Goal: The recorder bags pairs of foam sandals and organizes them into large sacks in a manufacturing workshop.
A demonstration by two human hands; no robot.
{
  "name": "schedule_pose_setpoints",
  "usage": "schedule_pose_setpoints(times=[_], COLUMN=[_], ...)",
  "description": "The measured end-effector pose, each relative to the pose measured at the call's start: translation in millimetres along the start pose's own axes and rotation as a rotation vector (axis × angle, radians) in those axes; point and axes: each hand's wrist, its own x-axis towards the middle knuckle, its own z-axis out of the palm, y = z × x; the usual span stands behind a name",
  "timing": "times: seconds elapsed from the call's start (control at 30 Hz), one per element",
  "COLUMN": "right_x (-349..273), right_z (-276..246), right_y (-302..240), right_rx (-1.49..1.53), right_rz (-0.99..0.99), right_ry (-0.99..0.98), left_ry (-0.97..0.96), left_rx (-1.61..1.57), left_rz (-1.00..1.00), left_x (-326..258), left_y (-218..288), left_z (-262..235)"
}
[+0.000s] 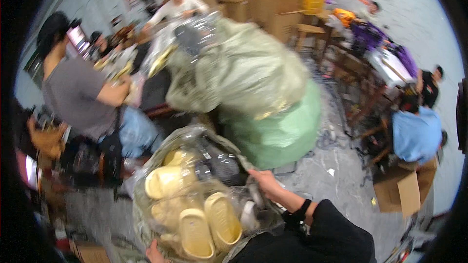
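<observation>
A large, pale woven sack stands mouth up in front of me. Inside lie several yellow slides, some in clear plastic bags, with dark grey slippers at the far side and a pale pair at the right. My right hand grips the sack's rim on the right, fingers closed round its edge. Low at the near left, my left hand is against the sack's side. The picture's lower edge cuts it off and its fingers hardly show.
A bulging green sack with a paler one on top stands just beyond. A person in grey works at the left. Cardboard boxes are stacked at the back. An open carton and a person in blue are right.
</observation>
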Motion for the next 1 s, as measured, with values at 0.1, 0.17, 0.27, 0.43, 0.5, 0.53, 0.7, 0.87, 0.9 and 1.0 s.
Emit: schedule_pose_setpoints(times=[0.1,0.17,0.27,0.43,0.5,0.53,0.7,0.87,0.9,1.0], right_x=[23,56,146,184,184,181,151,102,99,116], right_z=[0,-4,-16,-41,-60,-70,-202,-237,-216,-180], right_y=[-24,-51,-116,-179,-156,-144,-73,53,80,160], right_rx=[0.034,0.099,0.105,-1.015,-0.992,-0.976,-0.802,-0.922,-0.994,-0.996], right_rz=[-0.179,-0.264,-0.168,-0.372,-0.402,-0.437,-0.464,0.068,-0.009,-0.202], right_ry=[-0.056,-0.075,-0.123,-0.023,-0.041,-0.074,0.07,-0.258,-0.324,-0.526], left_ry=[-0.236,-0.403,-0.645,-0.51,-0.534,-0.596,-0.255,-0.448,-0.413,-0.596], left_rx=[-0.199,-0.405,-0.592,-0.365,-0.412,-0.578,-0.375,-0.363,-0.371,-0.413], left_rz=[0.094,0.127,0.1,0.137,0.103,0.044,-0.066,0.085,0.032,-0.048], left_x=[-8,-17,5,98,166,187,174,155,172,151], left_y=[28,40,43,54,42,36,47,35,29,27], left_z=[48,69,105,219,212,205,173,179,182,199])
